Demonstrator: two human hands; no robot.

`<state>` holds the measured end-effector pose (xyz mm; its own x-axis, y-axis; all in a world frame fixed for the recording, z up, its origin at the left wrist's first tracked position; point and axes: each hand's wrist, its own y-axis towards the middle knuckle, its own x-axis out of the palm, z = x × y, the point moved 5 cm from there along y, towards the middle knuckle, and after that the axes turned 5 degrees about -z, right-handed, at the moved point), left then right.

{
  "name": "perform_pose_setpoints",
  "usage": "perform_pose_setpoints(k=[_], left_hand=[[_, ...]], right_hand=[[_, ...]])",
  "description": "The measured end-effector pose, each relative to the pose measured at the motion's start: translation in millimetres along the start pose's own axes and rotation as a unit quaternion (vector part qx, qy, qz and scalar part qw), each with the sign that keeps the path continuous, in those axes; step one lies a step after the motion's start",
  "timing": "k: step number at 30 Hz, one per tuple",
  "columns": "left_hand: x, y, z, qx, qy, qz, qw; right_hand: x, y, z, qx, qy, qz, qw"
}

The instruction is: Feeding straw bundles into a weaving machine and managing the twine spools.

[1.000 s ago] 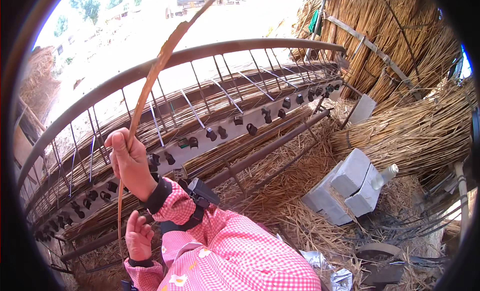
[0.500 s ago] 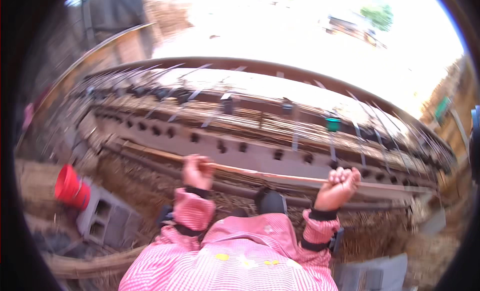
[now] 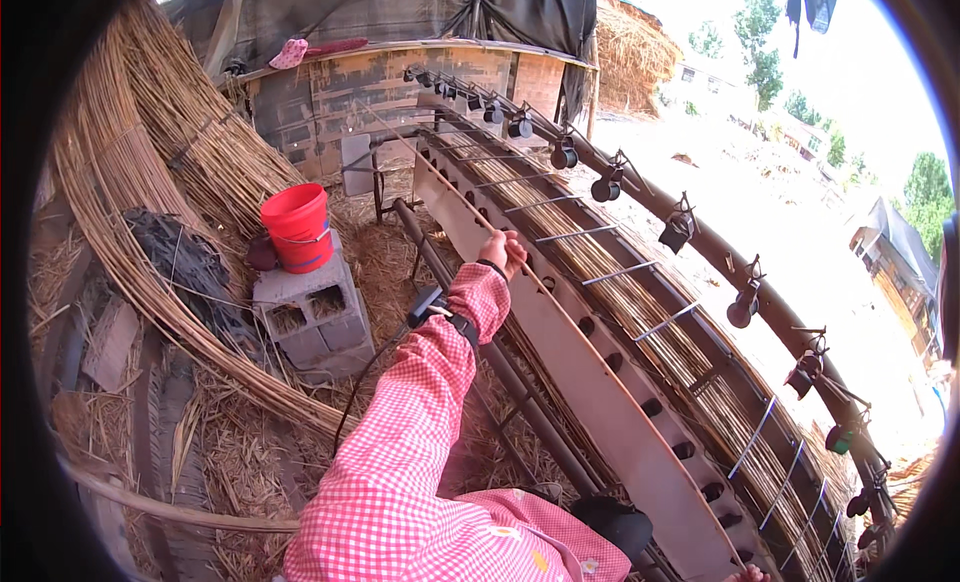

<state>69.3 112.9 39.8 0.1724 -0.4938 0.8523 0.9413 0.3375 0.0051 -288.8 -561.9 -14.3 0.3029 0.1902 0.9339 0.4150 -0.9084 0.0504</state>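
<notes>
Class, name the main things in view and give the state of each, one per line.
Left hand: closed around the reed
Reed: held, nearly straight
Right hand: mostly cut off, grip unclear
Red bucket: upright, handle down
Grey block: resting beneath the bucket
Black spools: hanging
Stalk bundle: gathered, slanting

Straw-littered ground (image 3: pixel 378 260) leaves an open lane just left of the left hand (image 3: pixel 503 252), between a low steel pipe (image 3: pixel 428 249) and hollow concrete blocks (image 3: pixel 318 317) topped by a red bucket (image 3: pixel 298 232). Right of the hand, past its long cane strip (image 3: pixel 612 374), thin metal rods (image 3: pixel 619 273) cross the reeds (image 3: pixel 645 307); beyond them, a curved rail (image 3: pixel 715 250) hung with black fittings (image 3: pixel 679 227) stands in the way.
</notes>
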Motion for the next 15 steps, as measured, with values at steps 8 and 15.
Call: perform_pose_setpoints(k=[8,15], left_hand=[[65.5,-33.4,-153.0,-0.233,0.251,-0.075,0.937],[47.8,-24.0,-174.7,-0.177,0.178,-0.113,0.961]], right_hand=[[137.5,-159.7,149.2,0.156,-0.288,-0.282,0.902],[147.2,-122.4,85.4,0.040,-0.401,-0.250,0.880]])
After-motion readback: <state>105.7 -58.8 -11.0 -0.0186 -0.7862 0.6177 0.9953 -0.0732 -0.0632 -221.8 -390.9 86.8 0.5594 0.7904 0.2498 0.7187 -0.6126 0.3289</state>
